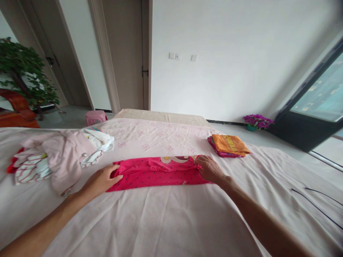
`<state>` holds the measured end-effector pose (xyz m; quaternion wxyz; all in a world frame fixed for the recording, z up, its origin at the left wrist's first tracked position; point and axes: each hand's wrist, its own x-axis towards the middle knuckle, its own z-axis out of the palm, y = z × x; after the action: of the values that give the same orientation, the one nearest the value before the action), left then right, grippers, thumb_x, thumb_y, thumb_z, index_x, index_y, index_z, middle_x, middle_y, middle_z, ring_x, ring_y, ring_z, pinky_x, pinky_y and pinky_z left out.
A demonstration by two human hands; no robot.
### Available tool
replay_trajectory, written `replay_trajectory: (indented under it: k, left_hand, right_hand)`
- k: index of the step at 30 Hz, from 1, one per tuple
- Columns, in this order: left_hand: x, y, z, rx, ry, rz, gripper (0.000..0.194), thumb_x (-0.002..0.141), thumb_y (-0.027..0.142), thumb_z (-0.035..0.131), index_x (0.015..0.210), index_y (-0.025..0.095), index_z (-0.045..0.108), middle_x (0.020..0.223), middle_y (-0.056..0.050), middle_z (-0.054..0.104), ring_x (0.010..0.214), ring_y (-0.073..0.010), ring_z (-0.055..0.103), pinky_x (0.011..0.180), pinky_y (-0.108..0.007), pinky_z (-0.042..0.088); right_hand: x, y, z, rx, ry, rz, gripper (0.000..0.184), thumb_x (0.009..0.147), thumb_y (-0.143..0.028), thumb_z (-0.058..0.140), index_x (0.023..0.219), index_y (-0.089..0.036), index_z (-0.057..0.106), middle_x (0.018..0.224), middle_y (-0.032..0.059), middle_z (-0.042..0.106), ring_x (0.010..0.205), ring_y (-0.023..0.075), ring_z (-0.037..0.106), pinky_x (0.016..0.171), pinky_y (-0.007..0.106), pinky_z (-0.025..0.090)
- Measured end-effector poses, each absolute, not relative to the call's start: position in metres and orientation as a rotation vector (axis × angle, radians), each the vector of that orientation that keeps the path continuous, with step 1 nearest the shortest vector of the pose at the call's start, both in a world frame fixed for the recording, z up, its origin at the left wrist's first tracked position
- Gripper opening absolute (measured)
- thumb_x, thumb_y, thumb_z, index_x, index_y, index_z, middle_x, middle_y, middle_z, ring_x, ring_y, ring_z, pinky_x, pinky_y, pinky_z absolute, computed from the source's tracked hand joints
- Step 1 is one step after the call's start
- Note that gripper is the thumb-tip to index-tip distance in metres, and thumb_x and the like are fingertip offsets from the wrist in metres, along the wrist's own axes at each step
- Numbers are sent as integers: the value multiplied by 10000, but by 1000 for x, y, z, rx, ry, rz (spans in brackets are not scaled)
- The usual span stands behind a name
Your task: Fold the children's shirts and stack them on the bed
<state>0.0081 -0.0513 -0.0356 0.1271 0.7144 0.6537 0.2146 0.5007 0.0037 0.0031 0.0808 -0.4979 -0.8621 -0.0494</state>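
Observation:
A red garment (pixel 152 178) with small dark dots and a cartoon print lies folded into a long strip across the bed. My left hand (pixel 107 174) grips its left end, with the thumb on top and some fingers hidden in the fold. At the other end my right hand (pixel 211 168) is closed on the cloth near the upper fold, the fingers bent down. The garment's kind cannot be made out. Just beyond my right hand sits a stack of folded clothes with an orange printed one (pixel 229 144) on top.
A loose heap of pink and white clothes (pixel 64 155) lies on the left of the pale bedsheet (pixel 160 221). Dark cords (pixel 316 207) run along the right side. Past the bed stand a pink stool (pixel 95 117) and purple flowers (pixel 257 121).

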Motion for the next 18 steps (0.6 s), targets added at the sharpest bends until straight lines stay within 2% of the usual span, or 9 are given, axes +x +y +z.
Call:
replay_trajectory:
  k: [2,6,11,14,18]
  left_hand:
    - [13,-48,-36,1992,1828,675,329,818,397,530,1042,203,675,1058,-65,718,965,-228,675,846,-310,503]
    - [19,-52,-29,2154,1502,742,222,792,225,482,845,222,697,1063,-44,713,1039,-204,652,959,-302,463]
    - [9,-66,-24,2205,1528,773,261,718,127,430,670,234,662,1086,-29,710,1065,-195,647,958,-293,461]
    - [4,-67,-26,2147,1491,814,271,707,137,428,677,241,677,1065,-23,721,1051,-197,654,972,-298,464]
    - [7,-65,-25,1854,1535,953,257,711,211,495,861,236,703,989,-25,743,1015,-222,670,990,-338,476]
  right_hand:
    - [491,2,5,-1414,-2600,-111,350,732,-40,498,979,-202,686,971,75,670,984,215,565,907,321,390]
    - [481,-1,5,-1251,-2613,-36,384,687,-9,479,954,-197,682,951,66,667,958,207,566,873,305,407]
    - [487,-2,-1,-1265,-2572,13,388,672,-8,479,942,-196,684,950,65,659,943,209,568,830,293,423]
    - [489,-1,-4,-1271,-2563,12,389,676,-14,482,953,-197,685,950,66,653,955,210,567,839,290,423]
    - [484,0,-3,-1251,-2561,-4,386,683,-11,478,959,-195,676,962,65,651,960,202,566,861,286,411]
